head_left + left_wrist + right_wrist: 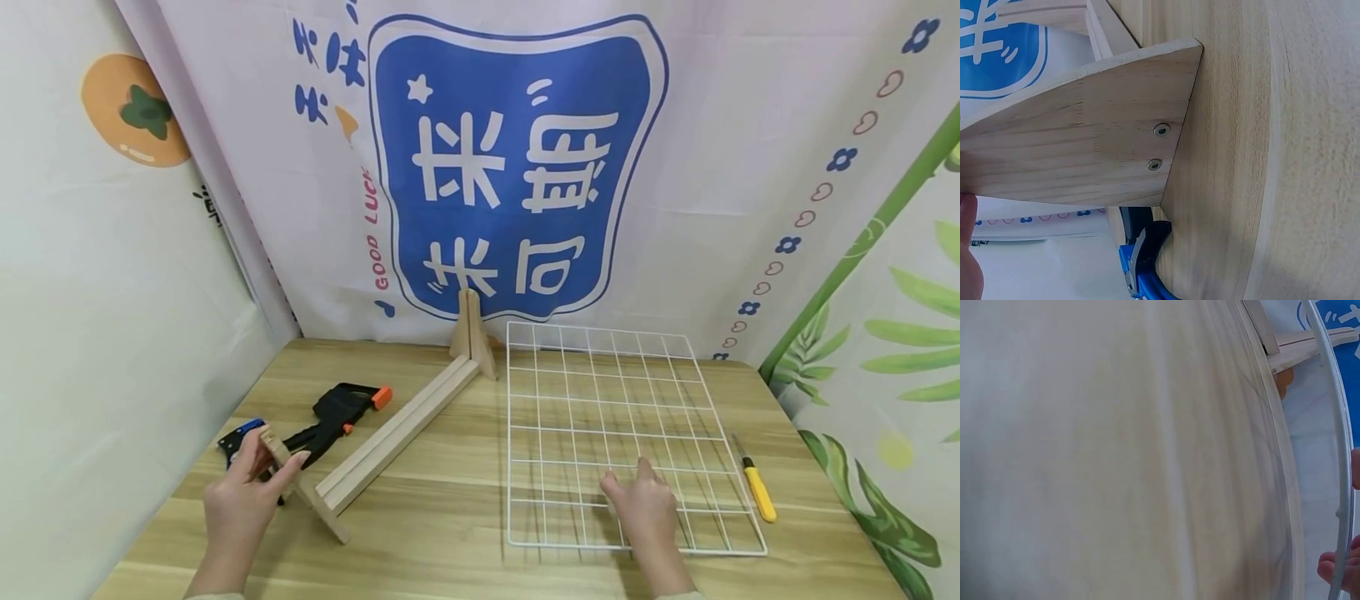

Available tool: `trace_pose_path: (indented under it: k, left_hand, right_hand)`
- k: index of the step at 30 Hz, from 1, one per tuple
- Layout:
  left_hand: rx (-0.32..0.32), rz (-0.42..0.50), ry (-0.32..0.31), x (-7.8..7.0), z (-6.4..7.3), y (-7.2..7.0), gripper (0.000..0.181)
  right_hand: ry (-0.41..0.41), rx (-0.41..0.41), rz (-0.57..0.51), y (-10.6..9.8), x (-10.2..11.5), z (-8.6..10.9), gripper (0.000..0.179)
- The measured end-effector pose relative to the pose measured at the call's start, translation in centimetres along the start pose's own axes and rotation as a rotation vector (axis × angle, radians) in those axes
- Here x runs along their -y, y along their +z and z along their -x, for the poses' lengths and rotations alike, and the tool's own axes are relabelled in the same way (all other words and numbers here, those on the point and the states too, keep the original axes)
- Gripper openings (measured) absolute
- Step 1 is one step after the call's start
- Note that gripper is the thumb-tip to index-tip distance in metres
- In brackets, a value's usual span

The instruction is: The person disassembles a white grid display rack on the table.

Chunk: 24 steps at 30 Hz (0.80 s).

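Note:
My left hand [242,500] pinches the upper end of a wooden side panel [1085,137] between thumb and fingers. This panel is the near end of a wooden stand, joined by a double crossbar [405,429] to a matching far end panel [471,337]. Two metal bolt heads [1160,130] show on its outer face, and its lower edge meets the table. My right hand [647,508] holds a white wire grid panel [510,433] near its front edge, thumb and forefinger at the wires. In the right wrist view, the frame wire [1339,425] crosses in front of the fingertips [1327,565].
Left of the stand lies a black tool with orange parts [341,408]; a blue-handled tool [243,435] is partly hidden behind my left hand. A screwdriver with a yellow handle [760,493] lies right of the grid. Printed curtains [705,167] border the wooden table [442,542].

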State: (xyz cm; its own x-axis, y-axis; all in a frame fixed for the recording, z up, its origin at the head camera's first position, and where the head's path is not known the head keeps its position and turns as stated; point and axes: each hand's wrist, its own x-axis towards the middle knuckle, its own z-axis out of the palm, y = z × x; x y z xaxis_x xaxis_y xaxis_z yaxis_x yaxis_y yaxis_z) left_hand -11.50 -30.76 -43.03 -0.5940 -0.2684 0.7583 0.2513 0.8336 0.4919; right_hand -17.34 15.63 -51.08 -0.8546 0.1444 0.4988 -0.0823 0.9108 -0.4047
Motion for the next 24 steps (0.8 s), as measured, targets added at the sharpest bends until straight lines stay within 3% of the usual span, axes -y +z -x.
trace_pose_path:
  k: [7,13,24]
  left_hand:
    - [-0.034,-0.025,0.086,0.5,0.0,-0.1,0.048]
    - [-0.053,-0.088,0.155,0.8,-0.3,-0.1,0.070]
    - [-0.075,-0.124,0.152,0.5,-0.1,0.3,0.069]
  right_hand:
    - [0.009,0.004,-0.016,0.5,0.1,-0.1,0.052]
    - [0.083,0.085,-0.044,0.7,0.4,-0.4,0.053]
    - [0.068,0.051,-0.031,1.7,0.3,-0.7,0.047]
